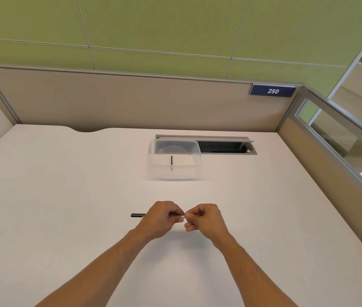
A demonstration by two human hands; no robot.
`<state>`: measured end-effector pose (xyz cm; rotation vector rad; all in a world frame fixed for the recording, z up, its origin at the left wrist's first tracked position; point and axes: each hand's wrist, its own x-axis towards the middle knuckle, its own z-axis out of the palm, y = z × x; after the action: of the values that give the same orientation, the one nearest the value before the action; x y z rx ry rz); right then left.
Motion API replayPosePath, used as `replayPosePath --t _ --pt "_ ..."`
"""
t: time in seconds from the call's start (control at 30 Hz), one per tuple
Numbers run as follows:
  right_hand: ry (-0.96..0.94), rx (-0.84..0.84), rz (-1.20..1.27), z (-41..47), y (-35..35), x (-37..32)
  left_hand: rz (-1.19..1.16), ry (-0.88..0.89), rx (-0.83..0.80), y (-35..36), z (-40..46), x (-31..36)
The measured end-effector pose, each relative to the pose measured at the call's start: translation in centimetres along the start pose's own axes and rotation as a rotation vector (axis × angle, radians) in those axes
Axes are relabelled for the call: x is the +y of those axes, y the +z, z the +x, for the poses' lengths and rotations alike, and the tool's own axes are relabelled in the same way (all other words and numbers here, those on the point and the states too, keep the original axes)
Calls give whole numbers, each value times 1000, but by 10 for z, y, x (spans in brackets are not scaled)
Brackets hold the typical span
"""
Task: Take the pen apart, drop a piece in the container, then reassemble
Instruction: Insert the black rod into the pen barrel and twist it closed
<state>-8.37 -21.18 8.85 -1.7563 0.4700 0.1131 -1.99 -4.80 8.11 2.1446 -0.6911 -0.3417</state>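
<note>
- Head view, pen (137, 215): held just above the white desk (64, 196), near centre, long axis running left to right; dark end sticks out left of the left hand.
- Left hand (161, 218): clamped round the barrel.
- Right hand (204, 218): fingertips pinched on the pen's pale right end, touching the left hand; any pull would run rightward along the axis.
- Container (174, 173): clear, open, far of both hands, well apart; a thin dark piece (171, 162) already shows inside.

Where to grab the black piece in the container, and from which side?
Take the black piece by its upper end, reaching straight down through the open top of the clear container. It looks thin and upright, walled all round, so a fingertip pinch from above probably suits.
</note>
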Motion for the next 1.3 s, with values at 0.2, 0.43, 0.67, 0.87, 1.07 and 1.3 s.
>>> replayPosePath --t 0.2,0.43,0.67,0.87,1.07,1.3 --pt "25 36 92 1 2 -1 12 50 9 1 4 2" --pt "-15 -12 191 -4 -2 6 59 69 -21 -1 5 -1" --pt "-30 60 159 1 -11 7 323 155 26 -12 6 -9" --pt "-28 101 214 5 -26 11 236 64 65 -47 3 -32" --pt "-44 88 234 7 -23 11 21 -62 -24 -56 -4 -35" --pt "-51 86 272 7 -23 14 -86 -115 -9 -46 -13 -37"
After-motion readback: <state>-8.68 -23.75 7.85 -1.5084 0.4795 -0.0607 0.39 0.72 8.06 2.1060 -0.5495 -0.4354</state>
